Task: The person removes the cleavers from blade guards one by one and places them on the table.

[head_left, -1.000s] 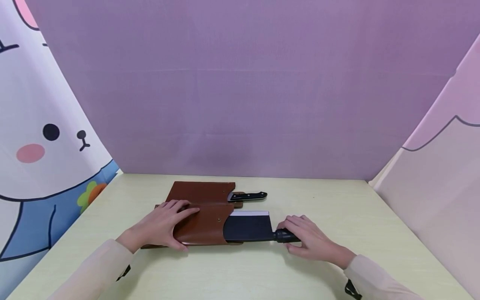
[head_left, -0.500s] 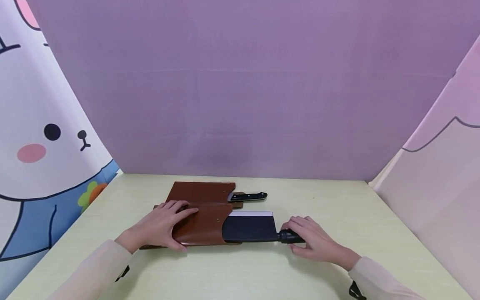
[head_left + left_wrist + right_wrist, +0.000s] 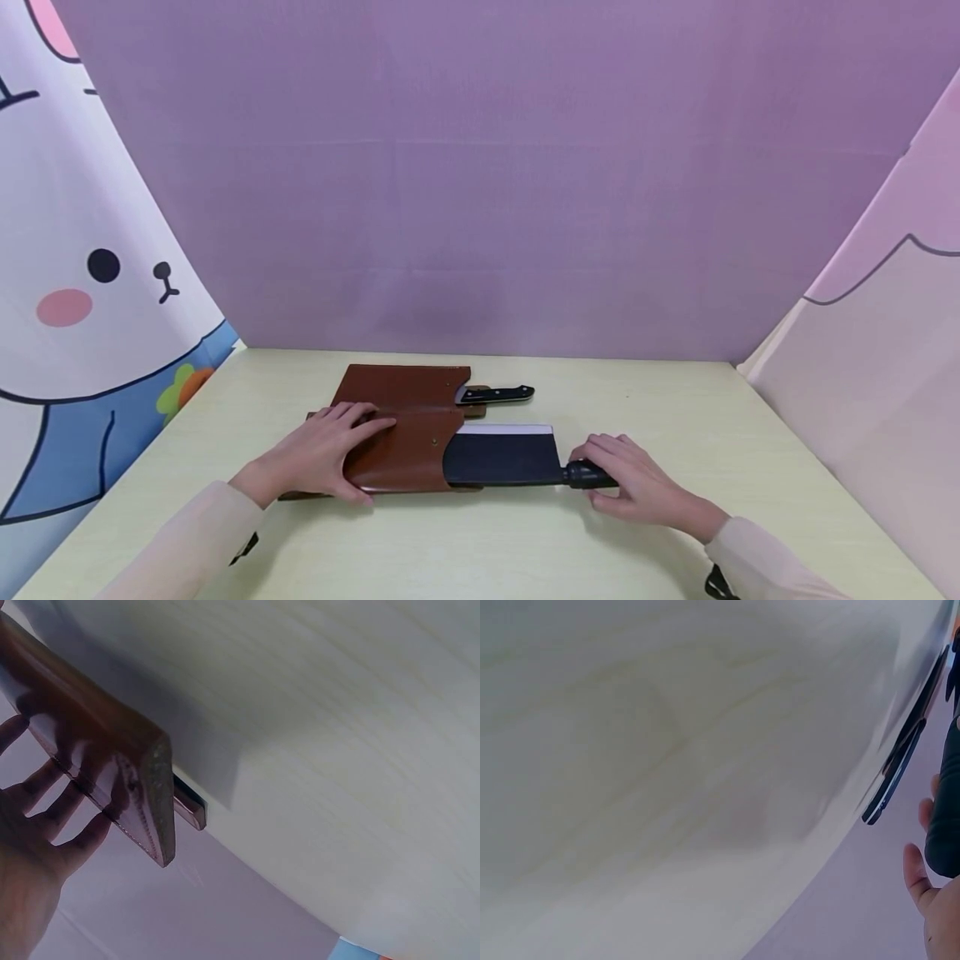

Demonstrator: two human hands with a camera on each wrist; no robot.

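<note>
A brown leather knife sheath (image 3: pixel 401 454) lies across the table in the head view. My left hand (image 3: pixel 322 446) grips it at its left part, thumb at the near edge and fingers spread over the top; in the left wrist view several fingers (image 3: pixel 84 840) touch the brown leather. From the sheath's right mouth sticks a cleaver (image 3: pixel 504 457) with a dark blade and a pale edge along the far side. My right hand (image 3: pixel 637 483) holds its black handle (image 3: pixel 588 474). The blade's left part is hidden inside the leather.
Behind the gripped sheath lies another brown leather panel (image 3: pixel 401 384); I cannot tell whether they are joined. A black-handled knife (image 3: pixel 498 393) with rivets sticks out of it to the right. A purple cloth (image 3: pixel 487 183) stands behind the pale table (image 3: pixel 450 550).
My right hand has moved right with the cleaver, so more of its blade shows outside the sheath. My left hand has stayed on the leather, barely shifting left with it.
</note>
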